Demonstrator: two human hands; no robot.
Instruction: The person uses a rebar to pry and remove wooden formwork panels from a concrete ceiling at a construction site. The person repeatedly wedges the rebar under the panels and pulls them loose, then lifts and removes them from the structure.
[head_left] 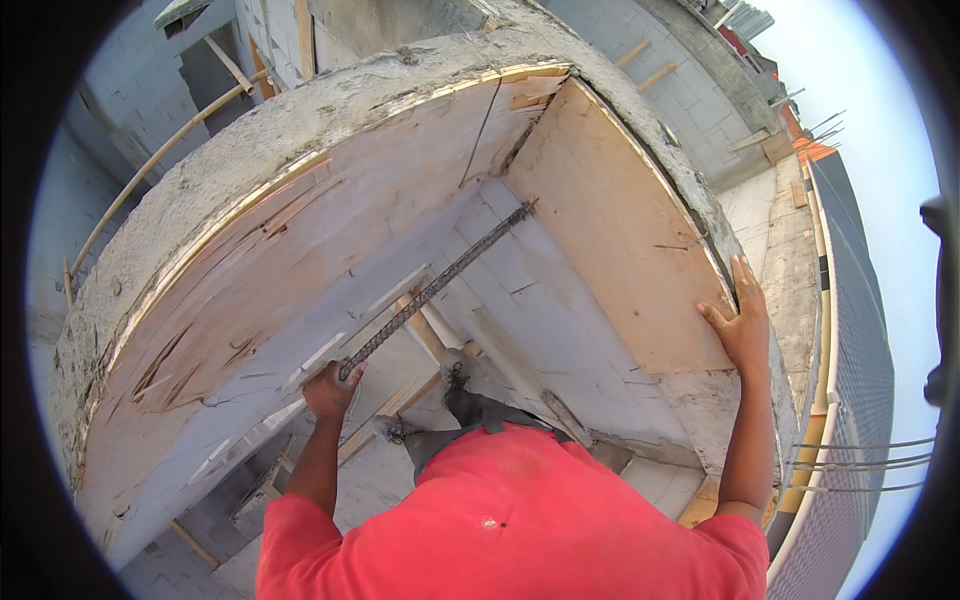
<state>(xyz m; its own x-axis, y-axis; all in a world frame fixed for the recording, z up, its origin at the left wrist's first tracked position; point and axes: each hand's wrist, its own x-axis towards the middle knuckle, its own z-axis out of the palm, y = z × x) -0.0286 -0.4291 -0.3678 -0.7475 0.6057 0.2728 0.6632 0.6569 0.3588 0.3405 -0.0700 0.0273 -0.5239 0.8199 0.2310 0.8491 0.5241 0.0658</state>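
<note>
My left hand (329,391) is closed around the near end of a dark ribbed steel bar (440,284). The bar slants up and to the right, its far tip near the lower edge of a tan plywood panel (620,235). Whether the tip touches the panel I cannot tell. On the right, my right hand (742,322) lies with fingers spread over the panel's edge, where it meets the concrete rim. To the left, a longer plywood board (250,250) with torn, splintered patches lines the inner side of the rough concrete beam (270,110).
Below me, wooden props (425,330) and planks cross the opening beside my feet (457,378). Pale block walls (540,290) enclose it. Thin steel rods (860,465) stick out at the right, by a grey tiled roof (850,300). A bamboo pole (150,165) leans at the far left.
</note>
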